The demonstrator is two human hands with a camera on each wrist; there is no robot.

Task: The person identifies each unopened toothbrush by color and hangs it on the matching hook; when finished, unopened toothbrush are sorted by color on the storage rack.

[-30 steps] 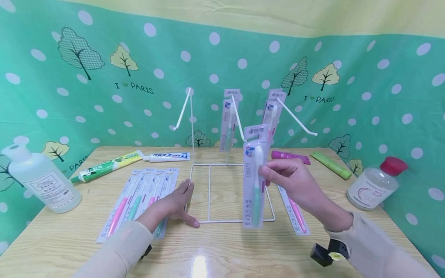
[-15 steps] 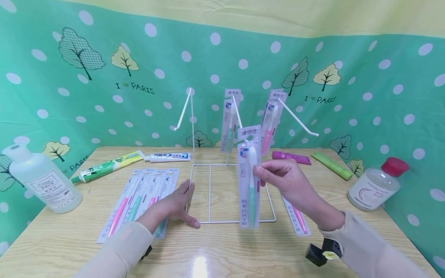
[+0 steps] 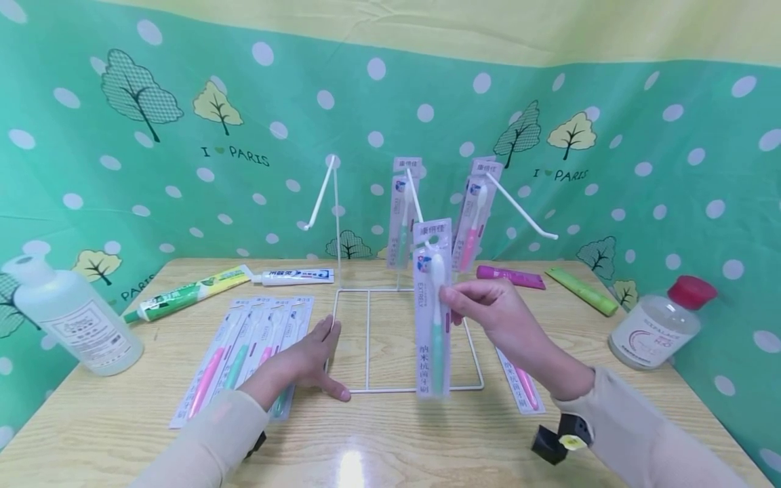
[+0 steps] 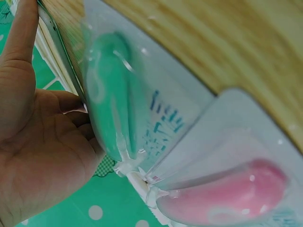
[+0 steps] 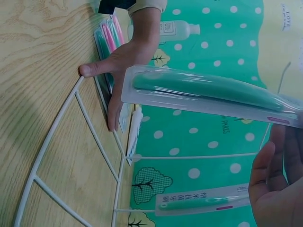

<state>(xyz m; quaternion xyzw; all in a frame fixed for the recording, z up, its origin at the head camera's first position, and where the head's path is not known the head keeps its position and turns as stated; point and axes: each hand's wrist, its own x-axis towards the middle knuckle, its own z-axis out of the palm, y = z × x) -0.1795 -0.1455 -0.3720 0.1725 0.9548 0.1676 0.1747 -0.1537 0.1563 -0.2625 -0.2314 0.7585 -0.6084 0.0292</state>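
Note:
My right hand point(image 3: 497, 315) pinches a packaged green toothbrush point(image 3: 434, 318) by its right edge. The pack hangs upright, its top hole right at the front end of the rack's middle hook point(image 3: 415, 196). In the right wrist view the green handle point(image 5: 203, 90) shows through the clear blister. My left hand point(image 3: 311, 356) rests, fingers and thumb spread, on the left side of the white wire rack point(image 3: 368, 339). Another green toothbrush pack point(image 3: 399, 230) hangs further back on the middle hook. Pink toothbrush packs point(image 3: 472, 224) hang from the right hook point(image 3: 521, 207).
Several packed toothbrushes point(image 3: 210, 366) lie left of the rack, beside my left forearm; one pink pack point(image 3: 521, 383) lies right. Toothpaste tubes point(image 3: 195, 291), a purple tube point(image 3: 511, 276), a green tube point(image 3: 582, 291), a pump bottle point(image 3: 79, 318) and a red-capped bottle point(image 3: 655, 325) stand or lie around.
My right hand has moved left with the green toothbrush pack, bringing its hole in line with the middle hook's end. The left hand stays on the rack.

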